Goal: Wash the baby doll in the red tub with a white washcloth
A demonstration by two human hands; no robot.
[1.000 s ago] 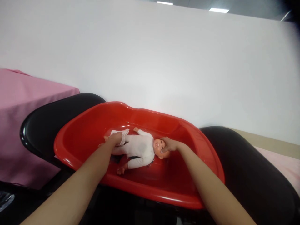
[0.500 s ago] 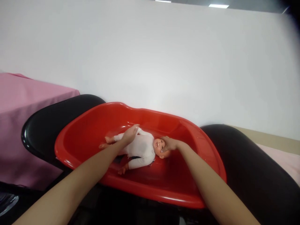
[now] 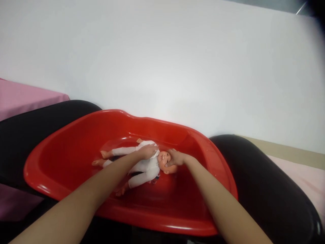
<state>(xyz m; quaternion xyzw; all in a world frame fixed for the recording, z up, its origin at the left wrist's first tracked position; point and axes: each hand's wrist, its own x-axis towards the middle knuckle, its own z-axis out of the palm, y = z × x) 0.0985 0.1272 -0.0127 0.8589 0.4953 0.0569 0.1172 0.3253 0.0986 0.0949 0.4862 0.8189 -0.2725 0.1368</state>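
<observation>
A baby doll in a white outfit lies face up inside a red baby bathtub, its head toward the right and its bare feet toward the left. My right hand curves around the top of the doll's head, thumb on the forehead side. Flat across the upper chest, close to the neck, lies my left hand with its fingers stretched toward the shoulder. My left forearm covers part of the doll's belly and legs. Small dark and pale marks show beside the doll's shoulder on the tub floor.
The tub spans two black chair-like surfaces, one at the left and one at the right. Behind stands a white wall. Pink cloth hangs at the far left, and paler pink cloth shows at right.
My left hand has moved from the doll's far arm to its upper chest near the neck. My right hand stays on the head. The view has dipped, and the tub appears further left.
</observation>
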